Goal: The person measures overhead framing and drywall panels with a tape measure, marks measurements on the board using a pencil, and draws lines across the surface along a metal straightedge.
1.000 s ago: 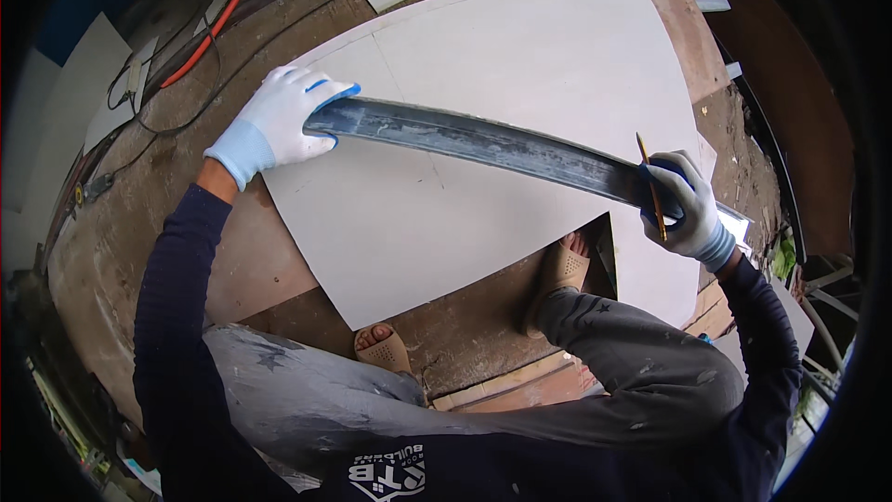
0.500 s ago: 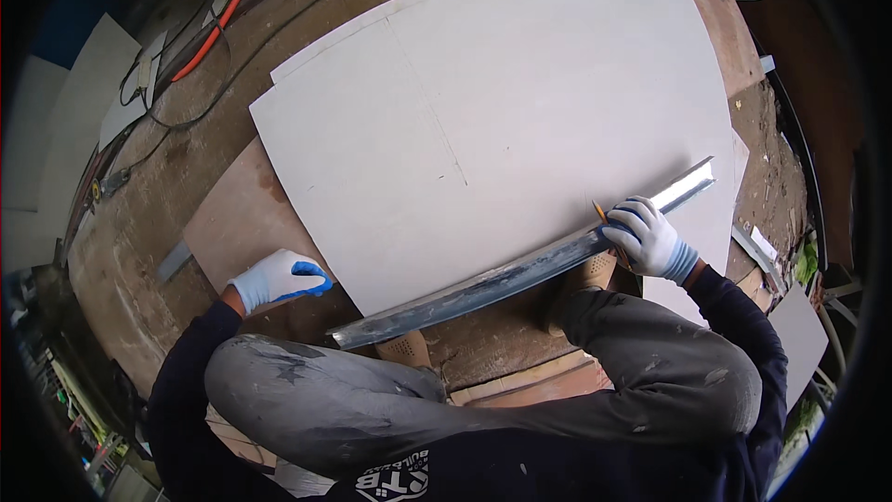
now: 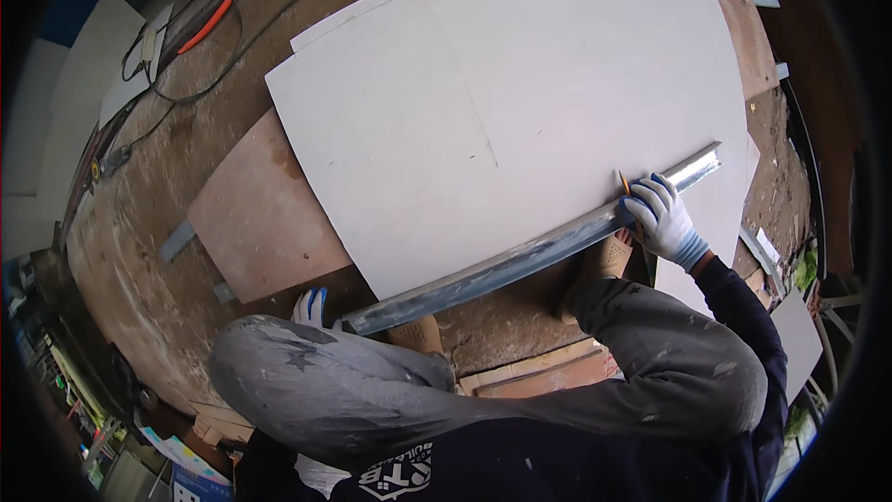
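Lying lower now, metal straightedge (image 3: pixel 530 256) near white board (image 3: pixel 520 102) edge, left hand (image 3: pixel 311 307) half hidden.

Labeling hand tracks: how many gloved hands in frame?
2. Left hand at the metal bar's lower-left end, mostly hidden behind the knee; right hand on its upper-right part.

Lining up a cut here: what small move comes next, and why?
Probably draw the pencil along the long grey metal straightedge. The straightedge already lies across the near edge of the large white board, the right hand pins it with the pencil tip at its edge, and the left hand is at its other end.
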### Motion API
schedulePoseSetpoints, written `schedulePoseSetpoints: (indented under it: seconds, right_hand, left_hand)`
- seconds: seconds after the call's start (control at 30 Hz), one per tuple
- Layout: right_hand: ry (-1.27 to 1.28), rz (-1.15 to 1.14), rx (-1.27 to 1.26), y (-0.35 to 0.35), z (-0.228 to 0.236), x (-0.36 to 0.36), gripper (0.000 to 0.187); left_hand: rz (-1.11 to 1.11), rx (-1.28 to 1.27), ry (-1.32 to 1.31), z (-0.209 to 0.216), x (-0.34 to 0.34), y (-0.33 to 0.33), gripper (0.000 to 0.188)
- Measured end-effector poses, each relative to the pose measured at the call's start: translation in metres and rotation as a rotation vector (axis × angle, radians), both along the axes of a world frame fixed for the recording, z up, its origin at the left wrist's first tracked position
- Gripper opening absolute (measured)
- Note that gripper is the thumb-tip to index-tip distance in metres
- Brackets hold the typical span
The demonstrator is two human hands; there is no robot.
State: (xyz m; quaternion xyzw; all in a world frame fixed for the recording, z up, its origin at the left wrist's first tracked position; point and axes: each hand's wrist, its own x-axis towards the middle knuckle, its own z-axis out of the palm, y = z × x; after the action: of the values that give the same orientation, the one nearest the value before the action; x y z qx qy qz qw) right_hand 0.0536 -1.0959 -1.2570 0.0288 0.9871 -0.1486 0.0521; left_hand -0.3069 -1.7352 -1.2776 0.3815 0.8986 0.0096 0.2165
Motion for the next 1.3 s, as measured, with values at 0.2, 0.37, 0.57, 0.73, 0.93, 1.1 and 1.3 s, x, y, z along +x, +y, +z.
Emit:
schedulePoseSetpoints:
  seconds: [0.2,0.37,0.57,0.73,0.93,1.1,1.3]
  right_hand:
    - [-0.022,-0.01,0.06,-0.005,-0.005,0.003,0.066]
    - [-0.076,0.008,0.02,-0.013,-0.004,-0.007,0.07]
    - [-0.102,-0.037,0.045,0.014,0.004,0.02,0.075]
    - [-0.144,-0.056,0.061,0.04,-0.008,0.043,0.065]
    - [-0.194,-0.16,0.087,0.049,-0.012,0.054,0.066]
    - [-0.183,-0.2,0.016,0.04,-0.022,0.044,0.072]
    - [-0.166,-0.251,0.085,0.034,-0.001,0.032,0.073]
  left_hand:
    - [-0.055,-0.056,-0.035,-0.034,0.004,-0.003,0.094]
    - [-0.169,-0.045,-0.105,-0.039,0.006,-0.015,0.089]
    - [0.243,0.158,0.247,-0.054,0.006,-0.031,0.061]
    - [0.527,0.19,0.41,-0.047,0.002,-0.073,0.061]
    - [0.643,0.076,0.146,-0.061,0.013,-0.087,0.101]
    - [0.606,-0.082,0.372,-0.069,0.024,-0.111,0.089]
    - [0.383,0.056,0.332,-0.068,0.064,-0.103,0.069]
